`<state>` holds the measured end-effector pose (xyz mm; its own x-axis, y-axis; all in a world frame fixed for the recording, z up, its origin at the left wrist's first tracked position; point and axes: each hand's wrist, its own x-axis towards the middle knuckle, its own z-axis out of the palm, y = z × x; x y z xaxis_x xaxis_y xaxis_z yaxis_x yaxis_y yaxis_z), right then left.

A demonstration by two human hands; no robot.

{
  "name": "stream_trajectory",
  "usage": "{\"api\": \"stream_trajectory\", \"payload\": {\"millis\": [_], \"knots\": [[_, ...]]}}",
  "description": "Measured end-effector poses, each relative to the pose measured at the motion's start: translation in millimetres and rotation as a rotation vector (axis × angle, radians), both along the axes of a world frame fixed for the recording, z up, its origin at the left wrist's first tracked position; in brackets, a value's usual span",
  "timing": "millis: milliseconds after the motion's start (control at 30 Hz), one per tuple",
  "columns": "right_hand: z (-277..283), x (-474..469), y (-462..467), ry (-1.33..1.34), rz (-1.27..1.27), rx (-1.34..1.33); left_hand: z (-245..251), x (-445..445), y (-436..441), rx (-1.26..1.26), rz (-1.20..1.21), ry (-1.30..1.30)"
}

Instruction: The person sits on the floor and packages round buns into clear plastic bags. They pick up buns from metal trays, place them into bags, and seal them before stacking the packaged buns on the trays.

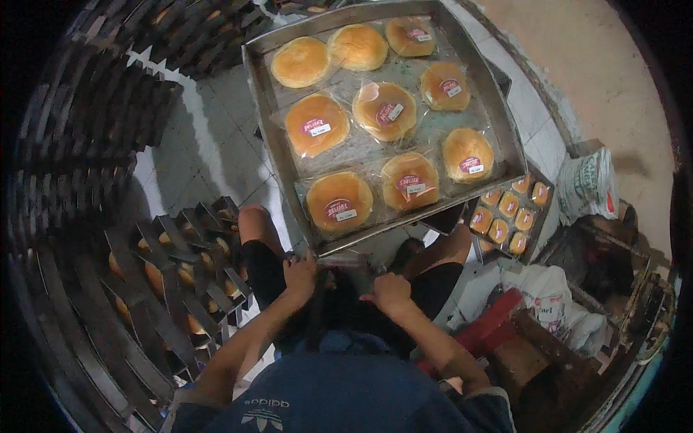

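Observation:
A large metal baking tray (341,250) stands before me, tilted in view, with several round golden buns in rows. Most, like the middle bun (384,111), are in clear plastic with a printed label. Two buns at the far left, including this one (299,62), show no label, and I see no wrapper on them. My left hand (299,275) is at the tray's near left corner, fingers curled; whether it grips anything is unclear. My right hand (391,292) is partly closed above my lap, just short of the tray's near edge. What it holds, if anything, is hidden.
Stacked dark trays (157,270) with buns fill the left side. A smaller-looking tray (533,238) of labelled buns lies low on the right. Beyond it are a white printed sack (587,184), white plastic bags (547,303) and a red object (490,322). Floor tiles (227,124) show between.

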<state>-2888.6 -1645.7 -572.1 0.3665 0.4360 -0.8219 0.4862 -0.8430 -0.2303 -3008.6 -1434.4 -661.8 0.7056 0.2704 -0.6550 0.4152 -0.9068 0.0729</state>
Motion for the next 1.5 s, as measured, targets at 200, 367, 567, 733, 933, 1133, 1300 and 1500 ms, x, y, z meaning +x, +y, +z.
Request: {"api": "stream_trajectory", "payload": {"millis": [200, 367, 567, 733, 933, 1133, 1300, 1500], "knots": [[147, 197, 74, -0.562, -0.008, 1.331, -5, -16, -3, 0.045, -0.074, -0.33], [123, 295, 190, -0.721, 0.483, 0.57, 55, -19, -6, -0.057, 0.014, -0.507], [187, 288, 211, -0.954, 0.768, 0.351, 133, -37, 16, -0.095, -0.026, -0.75], [281, 210, 157, -1.251, 0.931, 0.798, 195, -49, 59, 0.146, -0.008, -0.588], [287, 66, 110, -1.118, 0.49, 1.546, 229, -20, 21, -1.907, 0.61, -0.759], [152, -82, 104, -0.465, 0.118, 1.596, 207, -24, 8, -2.261, 1.407, -1.249], [122, -115, 89, -0.256, 0.039, 1.216, 187, -42, 22, -2.279, 1.182, -1.231], [140, -103, 67, 0.199, 0.193, 0.871, 183, -42, 28, -2.486, 0.994, -1.152]]}}
